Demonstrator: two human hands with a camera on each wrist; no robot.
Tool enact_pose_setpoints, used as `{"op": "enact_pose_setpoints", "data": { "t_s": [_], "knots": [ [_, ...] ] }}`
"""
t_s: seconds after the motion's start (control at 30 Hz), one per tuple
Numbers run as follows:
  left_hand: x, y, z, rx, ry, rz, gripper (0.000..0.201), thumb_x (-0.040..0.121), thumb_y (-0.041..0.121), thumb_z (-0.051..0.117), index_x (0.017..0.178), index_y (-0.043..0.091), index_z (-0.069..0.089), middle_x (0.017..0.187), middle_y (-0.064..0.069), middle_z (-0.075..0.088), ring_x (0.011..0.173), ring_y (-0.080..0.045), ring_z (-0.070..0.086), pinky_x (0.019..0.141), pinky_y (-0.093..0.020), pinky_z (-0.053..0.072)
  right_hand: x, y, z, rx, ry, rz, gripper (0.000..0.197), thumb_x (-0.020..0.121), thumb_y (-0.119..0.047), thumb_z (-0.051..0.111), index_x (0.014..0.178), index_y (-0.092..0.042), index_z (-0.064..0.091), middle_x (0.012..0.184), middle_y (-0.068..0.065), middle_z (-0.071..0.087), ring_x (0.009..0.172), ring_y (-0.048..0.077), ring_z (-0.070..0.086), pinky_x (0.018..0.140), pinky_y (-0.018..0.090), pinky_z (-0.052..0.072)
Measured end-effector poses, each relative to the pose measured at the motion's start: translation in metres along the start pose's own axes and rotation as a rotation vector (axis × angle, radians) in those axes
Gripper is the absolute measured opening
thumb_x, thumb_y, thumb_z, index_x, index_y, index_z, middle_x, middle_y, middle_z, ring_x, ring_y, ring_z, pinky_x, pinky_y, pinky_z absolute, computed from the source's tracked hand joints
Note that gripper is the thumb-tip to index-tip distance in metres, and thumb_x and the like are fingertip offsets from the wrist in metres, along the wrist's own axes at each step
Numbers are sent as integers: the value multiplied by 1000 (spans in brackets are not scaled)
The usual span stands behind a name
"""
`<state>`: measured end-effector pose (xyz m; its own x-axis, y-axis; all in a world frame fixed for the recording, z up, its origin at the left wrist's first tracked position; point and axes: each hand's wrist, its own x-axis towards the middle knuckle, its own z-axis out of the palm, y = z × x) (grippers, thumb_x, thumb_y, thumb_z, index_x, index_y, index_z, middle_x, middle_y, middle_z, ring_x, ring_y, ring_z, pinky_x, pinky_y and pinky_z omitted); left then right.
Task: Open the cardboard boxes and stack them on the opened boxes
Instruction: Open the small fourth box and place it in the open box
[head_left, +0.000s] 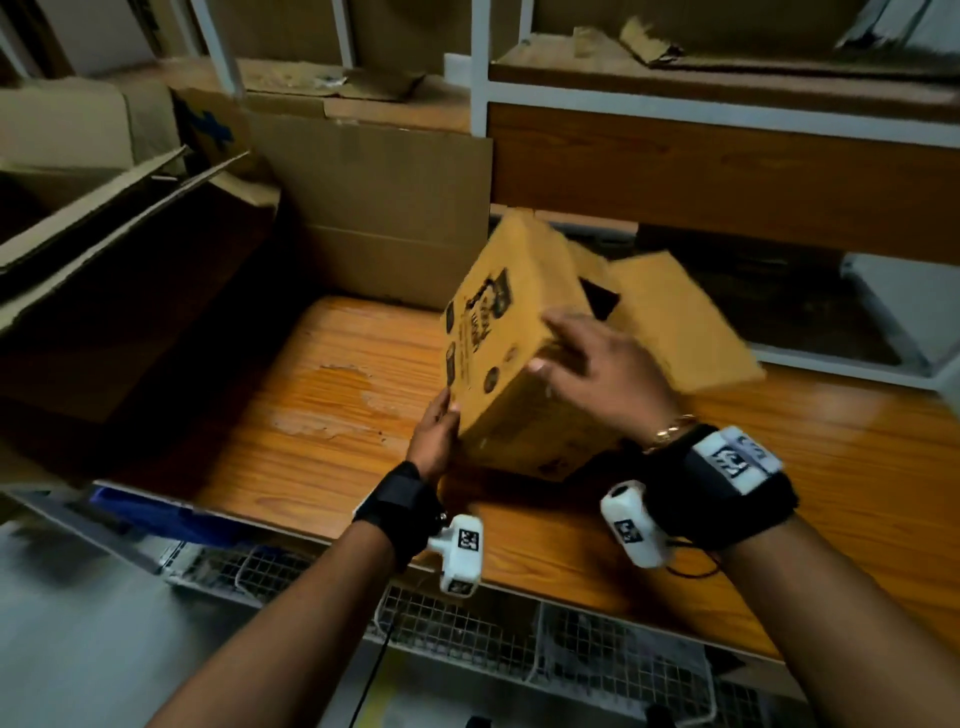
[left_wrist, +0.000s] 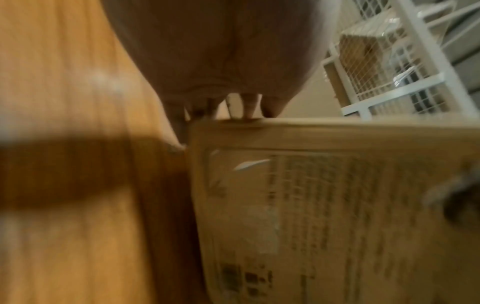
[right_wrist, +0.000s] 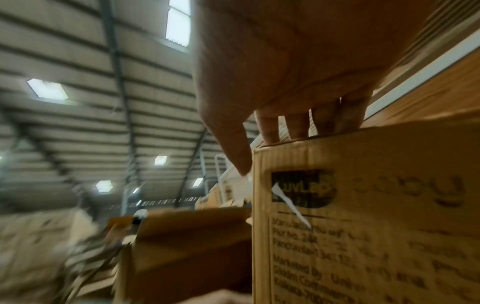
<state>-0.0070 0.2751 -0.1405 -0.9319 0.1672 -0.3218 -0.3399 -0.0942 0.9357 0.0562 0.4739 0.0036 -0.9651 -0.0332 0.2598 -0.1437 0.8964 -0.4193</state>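
Nearest: wire mesh baskets (head_left: 467, 629) below the front edge of the wooden tabletop (head_left: 322, 415).

Next: left hand (head_left: 434, 434) at the near left corner of the cardboard box (head_left: 498, 364). Thumb on the printed side panel, fingers wrapped round the corner edge; in the left wrist view, fingertips (left_wrist: 246, 111) curled over the box edge (left_wrist: 324, 205). Gripping.

Right hand (head_left: 597, 369) on the upper face of the box, fingers spread and bent over the far edge, thumb on the near corner. Confirmed in the right wrist view: fingers (right_wrist: 270, 131) hooked over the top edge of the box (right_wrist: 363, 216), thumb down along the corner. Gripping.

Box location: centre-right of the tabletop, tilted, near bottom corner close to the wood; contact with the surface not determinable. Black printing on the left panel, printed label text on the near panel. Far end open, flap (head_left: 675, 322) hanging out to the right, blurred.

Left of the box: large open carton (head_left: 130, 291) with raised flaps, dark inside.

Behind the box: flat cardboard sheet (head_left: 384, 208) standing upright against the back.

Farthest: white-framed shelf unit (head_left: 727, 98) with wooden boards, torn cardboard scraps (head_left: 649, 47) on the upper shelf.
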Motion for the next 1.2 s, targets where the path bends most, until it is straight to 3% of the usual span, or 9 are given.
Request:
{"op": "enact_pose_setpoints", "data": {
  "t_s": [0.17,0.3,0.4,0.5,0.6,0.73,0.87,1.07,1.2],
  "knots": [
    [-19,13,-6,135,49,52,43,102,48,34,127,22,59,127,0,63,116,-20,57,95,-34,45,1,-47,65,-336,-189,-238,80,86,-53,53,155,-30,20,164,-3,17,150,16,18,113,41,23],
    [-23,44,-3,76,82,214,52,95,63,38,134,32,53,140,6,54,130,-18,50,112,-47,35,7,-43,67,-281,-189,-236,79,86,-57,50,155,-29,23,164,-4,16,150,15,16,115,42,23],
    [-22,61,11,520,93,439,74,89,69,42,151,32,30,159,4,27,144,-12,27,117,-31,21,19,-16,48,-23,-202,-152,62,93,-54,50,149,-29,39,159,-11,29,145,13,29,113,40,29],
    [-23,66,28,906,133,484,95,77,82,43,155,35,14,164,3,6,148,-18,19,116,-36,27,27,22,28,19,-133,-30,54,95,-51,49,144,-30,44,159,-10,29,144,14,31,110,39,36],
    [-20,66,35,1036,164,458,104,71,88,43,155,37,9,164,3,6,145,-23,26,112,-38,33,27,57,19,-87,-103,74,54,97,-54,44,144,-27,45,162,-1,25,149,21,16,118,46,20],
    [-12,68,36,1083,189,473,106,69,90,39,155,36,9,164,4,7,145,-21,26,112,-37,32,29,80,15,-368,-17,234,80,82,-85,27,144,-37,41,163,2,22,150,31,10,116,56,1],
    [-8,69,33,1067,172,473,107,68,90,39,155,36,8,164,5,7,146,-20,25,113,-39,31,36,88,15,57,-219,363,93,75,-86,42,152,-37,29,160,4,29,144,29,30,111,48,30],
    [-10,85,30,1218,162,431,121,58,95,46,155,34,10,163,2,12,145,-22,29,113,-42,35,41,91,21,109,-206,380,88,77,-81,47,151,-38,31,158,5,34,143,30,33,108,47,34],
    [-12,94,29,1199,215,471,105,66,90,48,151,30,30,152,0,41,134,-22,45,104,-40,45,39,93,23,94,-183,379,94,73,-87,41,151,-37,31,157,5,35,141,31,36,109,50,36]
  ]
}}
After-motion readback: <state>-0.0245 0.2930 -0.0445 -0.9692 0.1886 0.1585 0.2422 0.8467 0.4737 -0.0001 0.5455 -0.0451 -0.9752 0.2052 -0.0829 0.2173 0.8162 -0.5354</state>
